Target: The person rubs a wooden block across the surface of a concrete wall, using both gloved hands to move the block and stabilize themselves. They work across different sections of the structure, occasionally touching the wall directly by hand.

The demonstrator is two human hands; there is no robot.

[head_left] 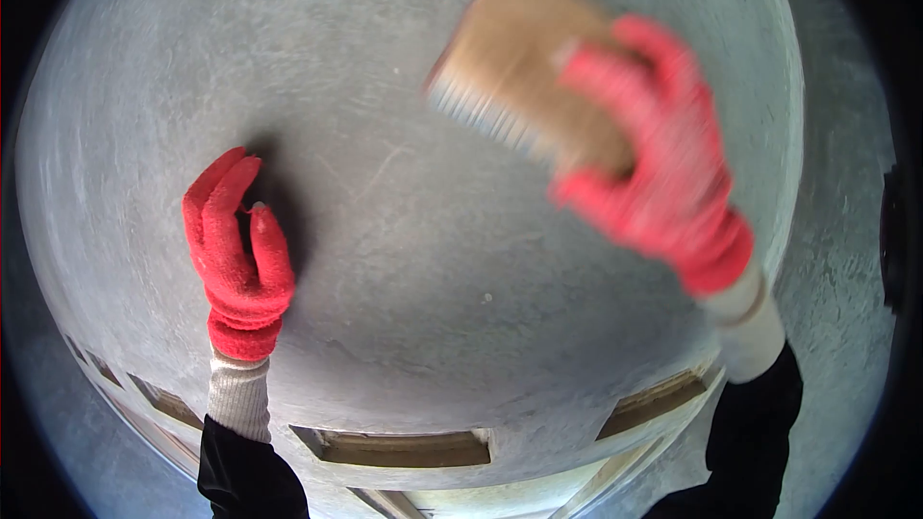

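Note:
My right hand (663,149), in a red glove, grips a tan block (524,43) with a ribbed, pale bluish edge. Thumb and fingers clasp its right end, and motion blurs both hand and block. The block overlaps a broad grey, smooth-looking surface (413,259) with faint scratches. To the left, my left hand (236,240) wears a matching red glove. Its fingers are loosely bent and the thumb stands apart, with nothing held. A dark shadow lies on the grey surface right beside those fingers.
Along the lower part of the grey surface run several rectangular recesses, including a middle one (399,447) and a right one (654,404). A pale panel (510,498) shows at the bottom. A dark object (892,240) stands at the far right edge.

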